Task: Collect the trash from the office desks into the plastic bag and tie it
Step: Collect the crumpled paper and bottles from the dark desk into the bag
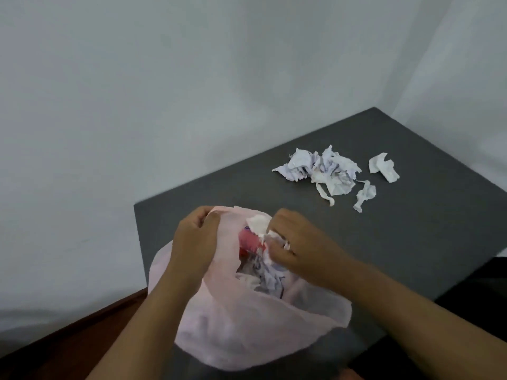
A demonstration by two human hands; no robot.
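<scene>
Fingers (279, 250) of right hand (305, 242) curled round paper (258, 223)

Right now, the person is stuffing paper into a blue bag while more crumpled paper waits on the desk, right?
Not quite. The head view shows the bag is pink, not blue. The right hand is stuffing paper into it while the left hand holds its rim, and more crumpled paper waits on the desk.

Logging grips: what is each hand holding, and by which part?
The left hand grips the plastic bag by its top rim. The right hand pinches a crumpled paper by its near edge, at the bag's mouth.
</scene>
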